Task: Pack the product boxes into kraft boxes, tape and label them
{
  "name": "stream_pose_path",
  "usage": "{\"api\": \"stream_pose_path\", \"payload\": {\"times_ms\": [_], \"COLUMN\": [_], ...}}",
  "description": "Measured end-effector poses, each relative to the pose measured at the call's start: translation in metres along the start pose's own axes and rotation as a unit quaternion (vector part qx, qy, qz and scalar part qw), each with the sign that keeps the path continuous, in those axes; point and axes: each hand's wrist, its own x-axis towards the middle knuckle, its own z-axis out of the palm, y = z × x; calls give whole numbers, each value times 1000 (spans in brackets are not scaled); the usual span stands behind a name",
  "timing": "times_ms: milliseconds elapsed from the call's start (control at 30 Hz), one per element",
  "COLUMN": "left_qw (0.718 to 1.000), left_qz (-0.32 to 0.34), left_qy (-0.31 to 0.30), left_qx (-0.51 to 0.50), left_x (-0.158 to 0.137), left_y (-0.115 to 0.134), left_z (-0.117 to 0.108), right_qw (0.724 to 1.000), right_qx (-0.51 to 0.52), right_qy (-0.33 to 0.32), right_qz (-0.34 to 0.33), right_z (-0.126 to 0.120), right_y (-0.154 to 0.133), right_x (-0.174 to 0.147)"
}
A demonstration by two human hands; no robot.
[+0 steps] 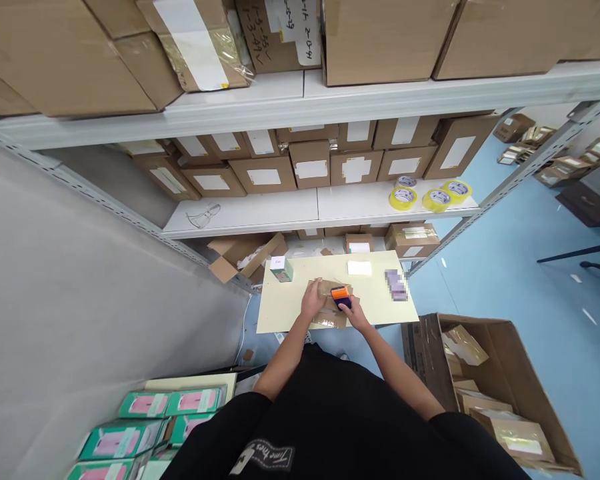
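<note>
A small brown cardboard box with shiny clear tape on it lies on the pale yellow table, its flaps partly spread. My left hand grips the left side of this box. In my right hand is an orange and dark blue tape dispenser, held over the box's right part. The dispenser hides some of the cardboard. A green and white carton stands at the table's back left. A white paper lies behind my right hand, and a blurred purple item lies farther right.
Behind the table a shelf rack holds many cardboard boxes, yellow tape rolls and glasses. An open carton stands at back left. A large carton with packed boxes is at right; green-pink boxes sit at lower left.
</note>
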Motion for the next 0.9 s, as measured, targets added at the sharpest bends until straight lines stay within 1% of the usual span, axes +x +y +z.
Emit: {"api": "stream_pose_path", "payload": {"times_ms": [67, 167, 267, 367, 500, 567, 633, 700, 767, 833, 900], "left_qw": [997, 990, 989, 988, 987, 989, 993, 994, 988, 982, 978], "left_qz": [0, -6, 9, 27, 75, 76, 35, -38, -97, -122, -134], "left_qy": [-17, -1, 26, 50, 59, 56, 37, -9, -60, -97, -120], "left_qx": [-74, -138, -145, -141, -127, -116, -109, -106, -104, -103, -106], "left_x": [8, 16, 17, 18, 23, 26, 30, 32, 33, 35, 37], "left_y": [9, 16, 18, 23, 33, 36, 37, 36, 34, 33, 33], "left_z": [2, 4, -2, -13, -29, -35, -36, -33, -27, -19, -11], "right_qw": [1000, 1000, 1000, 1000, 1000, 1000, 1000, 1000, 1000, 1000, 999], "right_qx": [1, 3, 10, 13, 4, 0, -1, -2, -5, -10, -12], "right_qy": [1, 4, 4, -2, -17, -21, -24, -26, -26, -28, -32], "right_qz": [-3, -10, -8, -10, -10, -6, -1, 1, -2, -6, -13], "right_z": [0, 1, 2, 2, 1, 1, 1, 1, 2, 3, 4], "right_y": [1, 3, 5, 5, 5, 4, 4, 3, 3, 2, 2], "right_x": [0, 1, 1, 2, 4, 4, 4, 3, 2, 1, 2]}}
